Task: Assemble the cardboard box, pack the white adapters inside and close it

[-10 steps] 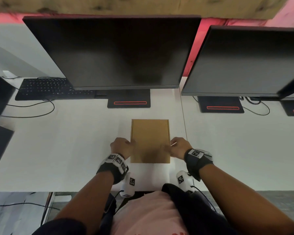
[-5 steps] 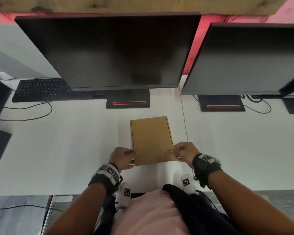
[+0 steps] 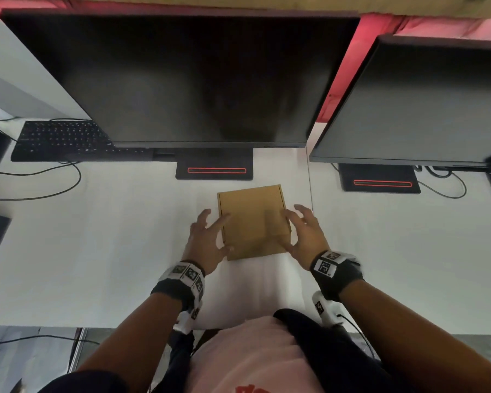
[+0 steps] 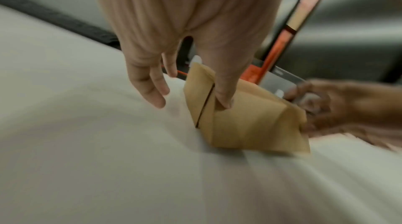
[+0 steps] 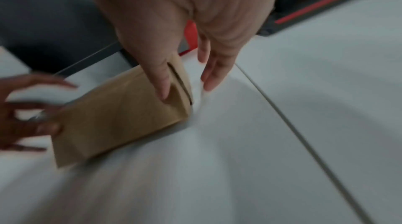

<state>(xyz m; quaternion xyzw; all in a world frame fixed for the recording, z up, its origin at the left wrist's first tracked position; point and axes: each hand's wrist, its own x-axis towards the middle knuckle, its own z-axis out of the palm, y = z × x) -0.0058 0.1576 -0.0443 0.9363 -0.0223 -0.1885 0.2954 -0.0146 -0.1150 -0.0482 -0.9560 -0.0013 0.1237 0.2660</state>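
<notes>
Now, box: closed cardboard box (image 3: pixel 254 222) lies flat on the white desk (image 3: pixel 97 251), before the centre monitor stand (image 3: pixel 214 168).
Left hand (image 3: pixel 207 242): fingers spread, touching the box's left edge.
Right hand (image 3: pixel 305 236): fingers spread, touching its right edge.

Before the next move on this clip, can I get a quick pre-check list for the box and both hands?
1. Cardboard box on the white desk, within reach: ok.
2. Box lid closed and flat on top: ok from the head view; whether the flaps are tucked: cannot tell.
3. Left hand at the box's left edge, fingers spread, one finger on top: ok.
4. Right hand at the box's right edge, fingers spread, one finger on top: ok.
5. White adapters visible for packing: not ok, none in any view; whether they are inside the box: cannot tell.
6. Space around the box clear of the monitor stand: ok.
</notes>
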